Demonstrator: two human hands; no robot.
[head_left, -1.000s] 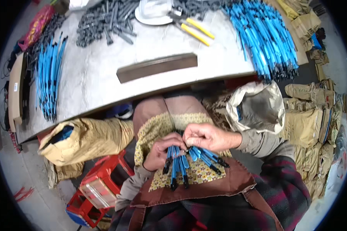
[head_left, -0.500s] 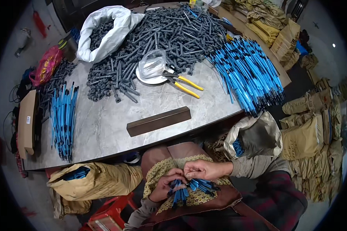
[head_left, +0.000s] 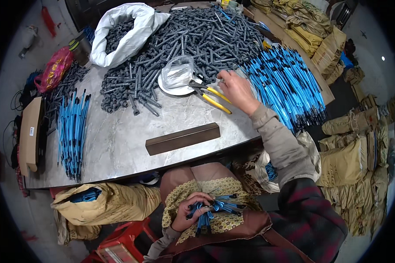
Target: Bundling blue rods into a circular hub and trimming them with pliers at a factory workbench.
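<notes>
My left hand [head_left: 192, 212] is closed round a bunch of blue strips with black ends [head_left: 205, 222], low over my lap on a patterned apron [head_left: 173, 206]. The strips fan out below and to the right of the fingers. My right hand [head_left: 237, 90] is over the table, its fingers bent and apart, at the near right edge of a heap of grey bolt-like parts [head_left: 206, 39]. Just left of it lie pliers with yellow handles [head_left: 216, 104], their jaws against a white dish [head_left: 176, 87] with a clear plastic tub on it.
A long brown block [head_left: 183, 139] lies near the table's front edge. Blue strips are piled at the right [head_left: 289, 87] and left [head_left: 72, 136]. A white sack [head_left: 118, 35] stands at the back. Below are a tan sack [head_left: 114, 204] and a red stool [head_left: 125, 241].
My right hand has left the bunch over my lap and moved up and right to the table beside the pliers. My left hand has kept hold of the strips.
</notes>
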